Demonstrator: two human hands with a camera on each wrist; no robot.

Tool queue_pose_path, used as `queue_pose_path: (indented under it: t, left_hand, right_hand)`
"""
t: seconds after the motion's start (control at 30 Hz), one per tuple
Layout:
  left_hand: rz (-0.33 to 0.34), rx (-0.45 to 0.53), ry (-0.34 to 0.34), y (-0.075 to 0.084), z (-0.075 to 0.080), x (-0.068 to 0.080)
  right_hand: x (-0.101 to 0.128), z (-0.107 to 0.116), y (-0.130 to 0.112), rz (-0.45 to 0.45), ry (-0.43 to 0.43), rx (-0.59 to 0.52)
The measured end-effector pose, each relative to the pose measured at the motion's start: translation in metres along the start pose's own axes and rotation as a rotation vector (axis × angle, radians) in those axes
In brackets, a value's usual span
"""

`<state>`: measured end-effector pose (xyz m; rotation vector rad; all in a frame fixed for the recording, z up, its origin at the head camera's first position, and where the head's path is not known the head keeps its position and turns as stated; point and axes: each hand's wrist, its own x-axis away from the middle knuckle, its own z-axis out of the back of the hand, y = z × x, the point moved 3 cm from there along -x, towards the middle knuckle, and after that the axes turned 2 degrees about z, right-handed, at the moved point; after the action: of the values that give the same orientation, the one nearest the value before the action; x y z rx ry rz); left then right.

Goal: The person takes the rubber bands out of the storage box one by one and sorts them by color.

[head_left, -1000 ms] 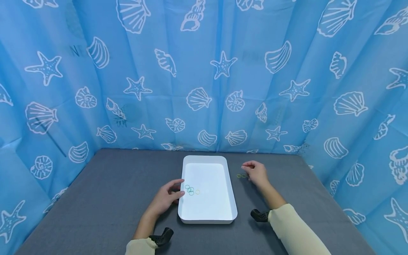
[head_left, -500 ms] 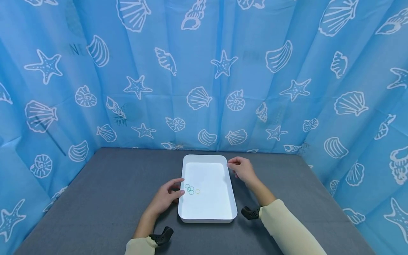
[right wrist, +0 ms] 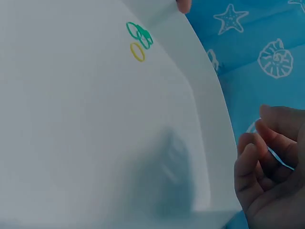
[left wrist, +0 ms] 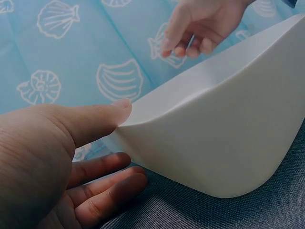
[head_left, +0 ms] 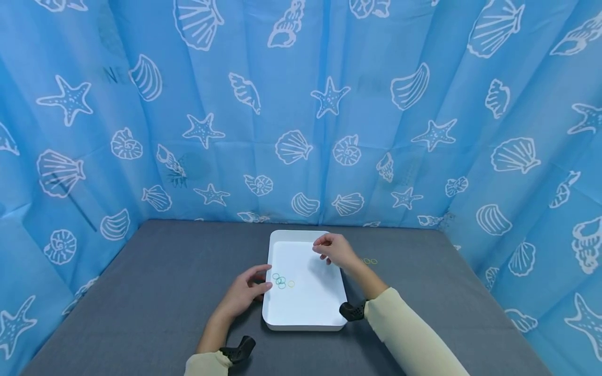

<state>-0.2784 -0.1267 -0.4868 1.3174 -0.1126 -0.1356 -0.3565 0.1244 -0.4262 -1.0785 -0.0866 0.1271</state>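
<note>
The white tray (head_left: 305,308) lies on a grey cloth-covered table. At its left side, my left hand (head_left: 244,286) touches the rim with the thumb tip; other fingers lie loosely along the outer wall in the left wrist view. Small green rings (right wrist: 145,37), like thin rubber bands, lie clustered on the tray floor beside one yellow ring (right wrist: 132,50). Over the tray's far right part hovers my right hand (head_left: 335,249), thumb and forefinger tips close together and the other fingers curled. I cannot tell whether something thin is between those fingertips.
Several yellow rings (head_left: 371,261) lie on the table to the right of the tray, partly behind the right forearm. A blue curtain (head_left: 301,156) with white shell and starfish prints stands behind the table and along both sides.
My right hand has moved left from the yellow rings on the table, past the tray's right rim, to above the tray floor. My left hand has stayed at the left rim.
</note>
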Motion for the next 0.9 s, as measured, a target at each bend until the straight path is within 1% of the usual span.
queue_pose_path:
  t: [0.1, 0.2, 0.27, 0.43, 0.5, 0.57, 0.77, 0.9]
  left_hand:
    - [0.000, 0.002, -0.004, 0.001, 0.000, 0.000]
    - [-0.006, -0.001, -0.005, 0.001, 0.001, 0.001]
    - [-0.007, -0.011, 0.001, 0.008, 0.001, 0.005]
    - [0.009, -0.019, -0.006, 0.004, 0.001, 0.002]
    - [0.013, -0.016, -0.015, -0.005, 0.002, -0.002]
    - [0.012, -0.012, -0.020, -0.005, 0.002, -0.002]
    - [0.008, -0.014, -0.025, -0.004, 0.002, -0.002]
    - [0.006, -0.012, -0.027, -0.004, 0.003, -0.002]
  right_hand:
    - [-0.001, -0.007, -0.001, 0.011, -0.040, 0.003]
    - [-0.003, -0.014, 0.000, 0.037, -0.086, 0.028]
    - [-0.004, -0.019, 0.000, 0.054, -0.121, 0.053]
    - [-0.002, -0.030, -0.003, 0.077, -0.199, 0.111]
    - [-0.001, -0.034, -0.004, 0.088, -0.225, 0.126]
    - [-0.001, -0.038, -0.004, 0.104, -0.250, 0.131]
    - [-0.002, -0.046, -0.003, 0.118, -0.299, 0.141]
    - [-0.004, -0.050, 0.001, 0.112, -0.315, 0.144]
